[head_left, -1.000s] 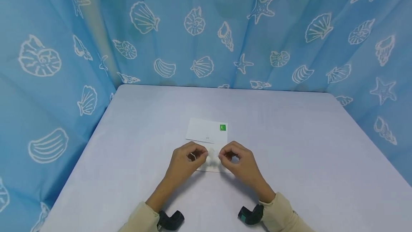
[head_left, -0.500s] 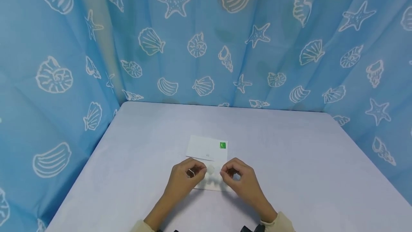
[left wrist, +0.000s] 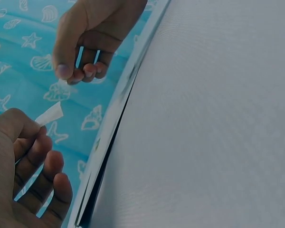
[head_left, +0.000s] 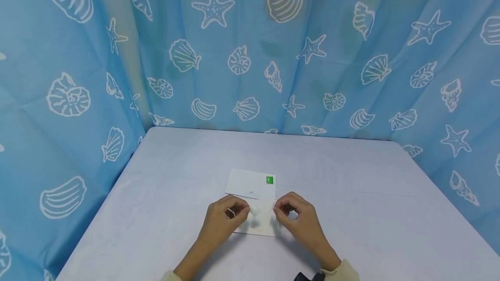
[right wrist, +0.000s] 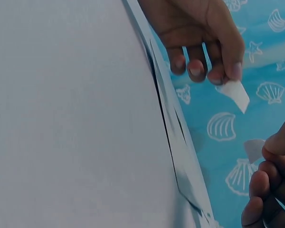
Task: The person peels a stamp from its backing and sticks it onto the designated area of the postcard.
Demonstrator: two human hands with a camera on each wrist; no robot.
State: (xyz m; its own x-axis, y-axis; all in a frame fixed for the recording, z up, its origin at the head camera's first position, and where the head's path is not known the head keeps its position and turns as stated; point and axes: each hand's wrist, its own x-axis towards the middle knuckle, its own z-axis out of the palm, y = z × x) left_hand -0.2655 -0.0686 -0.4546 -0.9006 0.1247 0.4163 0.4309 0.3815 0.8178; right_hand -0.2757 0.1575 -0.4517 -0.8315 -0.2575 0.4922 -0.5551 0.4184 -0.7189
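Note:
My left hand (head_left: 226,220) pinches a small white paper-like piece (head_left: 254,211) between thumb and index finger. The piece (left wrist: 51,114) shows thin and flat in the left wrist view. Opposite, my right hand (head_left: 298,216) pinches another small pale piece (right wrist: 253,149), which looks thin as well. A gap separates the two pieces. Both hands hover over a folded white envelope-like paper (head_left: 250,183) with a green stamp-like square (head_left: 270,180) at its upper right. Its lower panel (head_left: 259,224) is partly hidden by the hands. What kind the small pieces are is unclear.
The paper lies on a white-covered table (head_left: 351,177). Blue curtains (head_left: 250,55) with shell and starfish prints stand behind the table and along its sides. A dark wrist device (head_left: 308,276) shows at the right sleeve.
The right hand has moved slightly right, widening the gap between the hands; a small pale piece now shows at each hand's fingertips. The head view has tilted upward.

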